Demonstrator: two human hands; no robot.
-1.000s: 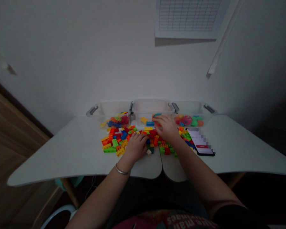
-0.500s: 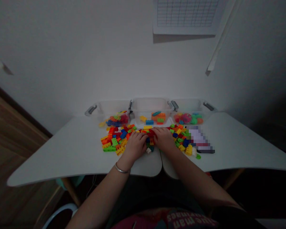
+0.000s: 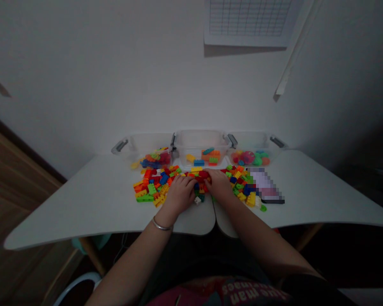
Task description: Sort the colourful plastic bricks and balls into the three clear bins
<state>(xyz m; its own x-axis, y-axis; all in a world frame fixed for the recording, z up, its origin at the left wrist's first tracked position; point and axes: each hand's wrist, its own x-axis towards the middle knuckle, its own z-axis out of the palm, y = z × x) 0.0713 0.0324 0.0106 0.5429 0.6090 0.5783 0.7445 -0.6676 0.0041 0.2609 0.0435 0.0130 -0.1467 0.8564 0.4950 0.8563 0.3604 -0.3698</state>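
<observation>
A spread of colourful toy building bricks [image 3: 160, 189] lies on the white table, and both my hands are in the middle of it. My left hand [image 3: 180, 194] bends its fingers down over the bricks; its fingertips are hidden, as is whatever they grip. Close beside it, my right hand [image 3: 219, 185] has its fingers curled inward. A red piece [image 3: 204, 174] shows at the right fingertips, but I cannot tell whether it is held. A small white brick [image 3: 197, 200] lies just in front of the hands, near the table edge.
Along the wall stand three clear boxes: a left box [image 3: 140, 142] and a right box [image 3: 253, 142] with mixed coloured pieces, and a middle box [image 3: 201, 138] with some bricks. A blurred-out phone-like slab [image 3: 266, 185] lies right of the bricks. The white table [image 3: 92, 199] has a seam at the centre front.
The whole view has shifted slightly to the left. Both hands keep nearly the same place among the bricks, with only small finger movement.
</observation>
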